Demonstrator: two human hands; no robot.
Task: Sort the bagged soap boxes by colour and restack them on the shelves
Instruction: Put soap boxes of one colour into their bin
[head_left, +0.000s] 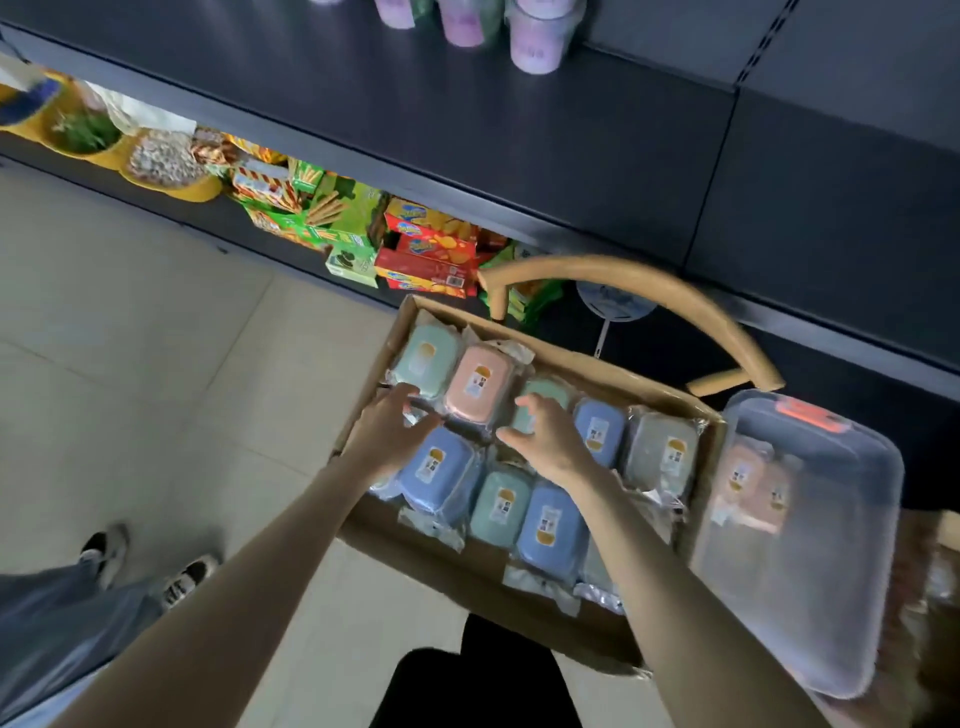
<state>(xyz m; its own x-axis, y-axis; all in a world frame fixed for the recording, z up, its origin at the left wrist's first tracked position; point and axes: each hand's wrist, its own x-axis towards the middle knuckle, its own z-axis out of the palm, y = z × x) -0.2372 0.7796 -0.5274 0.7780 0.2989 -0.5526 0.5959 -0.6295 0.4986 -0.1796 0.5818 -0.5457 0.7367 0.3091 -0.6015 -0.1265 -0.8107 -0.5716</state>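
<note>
- We judge the task to be at its picking step. The bagged soap boxes lie mixed by colour in an open cardboard carton (415, 551), which seems to rest on a wooden chair (649, 293) in front of the dark shelf (467, 135).
- Our left hand (392, 434) reaches in with fingers spread and straight. Its tips are at the seam between the mint soap box (426, 358), the pink soap box (478, 387) and the blue soap box (436, 467), and it grasps nothing.
- Our right hand (545, 436) lies over a green soap box (545, 391), fingers loosely bent and closed on nothing that we can see.
- We count at least 8 boxes in the carton, in 2 rough rows: blue, green, pink, and a grey-green soap box (660, 452) at the right end.
- A clear lidded bin (831, 597) with an orange latch stands just beside the carton on the right. 2 pink boxes show dimly through it, so the only pink one we see in the carton is a likely next pick.
- That pick calls for working fingers down its sides, which looks tight: neighbours touch it and the slippery bags overlap.
- Around us are snack boxes (431, 249) on the lower shelf, purple cups (535, 47) on the upper one, and another person's shoes (104, 556) on the tiled floor to the left.
- The chair's curved back arches between carton and shelf and may hinder a straight lift.
</note>
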